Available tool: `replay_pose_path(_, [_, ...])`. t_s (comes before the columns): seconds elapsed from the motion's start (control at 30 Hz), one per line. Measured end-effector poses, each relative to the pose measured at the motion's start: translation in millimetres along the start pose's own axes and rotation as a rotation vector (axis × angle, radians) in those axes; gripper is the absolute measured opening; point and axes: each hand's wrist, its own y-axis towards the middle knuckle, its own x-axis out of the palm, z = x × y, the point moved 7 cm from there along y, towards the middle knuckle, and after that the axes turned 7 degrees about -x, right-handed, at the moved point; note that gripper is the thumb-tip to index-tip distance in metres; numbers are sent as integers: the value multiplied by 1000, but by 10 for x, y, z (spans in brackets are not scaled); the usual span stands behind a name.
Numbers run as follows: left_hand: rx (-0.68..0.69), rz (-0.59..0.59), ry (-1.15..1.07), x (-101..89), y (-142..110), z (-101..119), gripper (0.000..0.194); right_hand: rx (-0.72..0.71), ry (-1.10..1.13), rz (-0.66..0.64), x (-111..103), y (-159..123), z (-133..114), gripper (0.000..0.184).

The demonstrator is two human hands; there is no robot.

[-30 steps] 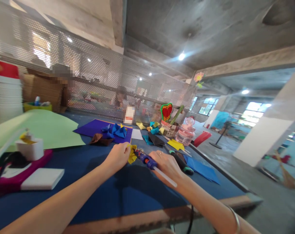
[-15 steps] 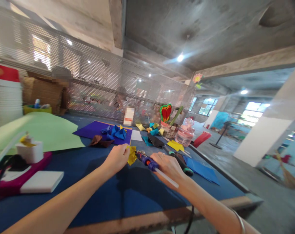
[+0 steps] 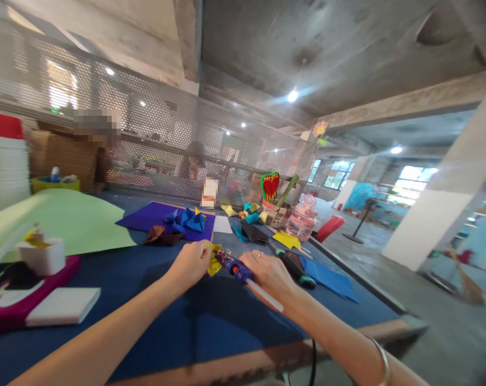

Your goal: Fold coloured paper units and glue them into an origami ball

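Two bare hands bring a glue gun to yellow paper.
The left hand (image 3: 189, 264) pinches a small, folded yellow paper piece (image 3: 214, 261) above the dark blue tabletop (image 3: 226, 332); the right hand (image 3: 269, 273) wraps around a purple glue gun (image 3: 238, 271), its nozzle aimed toward ten o'clock at the paper. From the left hand, a flat purple sheet (image 3: 140, 219) with blue folded paper (image 3: 190, 219) lies toward twelve.

Glue gun's (image 3: 237, 268) handle hidden behind right hand (image 3: 269, 273); faces beyond mesh (image 3: 154, 128) pixelated.
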Motion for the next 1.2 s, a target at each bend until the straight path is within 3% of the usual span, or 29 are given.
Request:
replay_pose_path(0.27, [-4, 8, -2, -11, 10, -18, 28, 60, 1, 28, -62, -178, 53, 8])
replay_pose_path(0.37, [-20, 5, -16, -8, 18, -45, 29, 156, 50, 140, -127, -353, 238, 12])
replay_pose_path(0.53, [-51, -17, -72, 16, 38, -98, 31, 497, 204, 424, -241, -875, 1038, 34])
replay_pose_path(0.63, [-75, -45, -112, 54, 62, -145, 35, 774, 405, 414, -97, -1305, 1597, 39])
replay_pose_path(0.73, [-96, -77, -160, 98, 85, -189, 40, 911, 466, 395, 44, -1676, 1907, 44])
replay_pose_path(1.0, [-106, -60, -164, 101, 130, -258, 50, 998, 488, 266, 469, -2005, 2056, 49])
replay_pose_path(1.1, [-102, -59, -202, 119, 149, -290, 49, 993, 466, 215, 467, -2063, 2052, 48])
replay_pose_path(1.2, [-134, -76, -323, 148, 151, -325, 46, 1007, 370, 189, 323, -2156, 1903, 48])
